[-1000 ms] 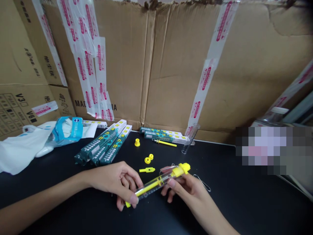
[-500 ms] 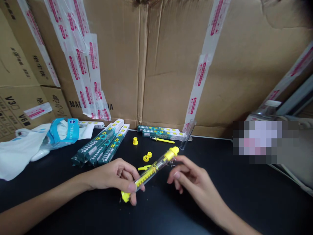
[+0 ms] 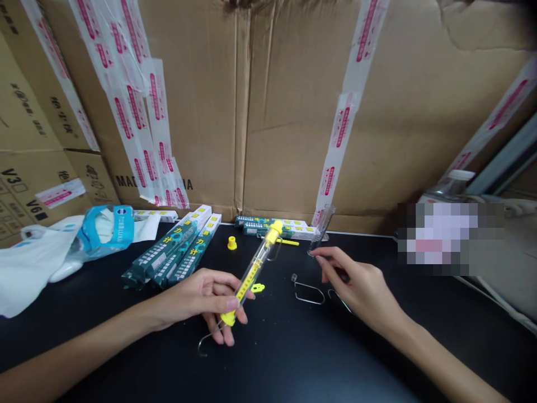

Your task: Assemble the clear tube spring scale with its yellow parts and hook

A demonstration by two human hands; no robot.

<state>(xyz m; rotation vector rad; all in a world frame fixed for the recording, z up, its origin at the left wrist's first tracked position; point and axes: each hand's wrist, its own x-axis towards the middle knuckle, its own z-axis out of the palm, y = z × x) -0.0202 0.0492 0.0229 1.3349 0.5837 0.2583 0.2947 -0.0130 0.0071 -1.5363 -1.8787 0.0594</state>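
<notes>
My left hand [image 3: 213,302] is closed around a spring scale [image 3: 251,274], a clear tube with a yellow graduated strip inside and yellow end caps. It is tilted, its top pointing away to the right. A metal hook [image 3: 202,344] hangs from its lower end and a wire loop [image 3: 274,250] from its top. My right hand [image 3: 352,277] reaches out with thumb and forefinger pinched at the near end of a clear empty tube [image 3: 322,229]. Beneath that hand lie a spring with a bent wire loop [image 3: 310,301] and another wire piece [image 3: 339,300].
Boxed spring scales [image 3: 176,252] lie at the left, with more boxes [image 3: 281,228] along the cardboard wall [image 3: 289,112]. A yellow cap [image 3: 232,243], a yellow flat piece [image 3: 258,287] and a yellow rod [image 3: 289,242] are on the black table. Tissue packaging [image 3: 104,229] sits far left.
My right hand has moved right and forward, away from the spring scale to the clear tube. The spring scale, still in my left hand, has turned more upright, and its hook now shows.
</notes>
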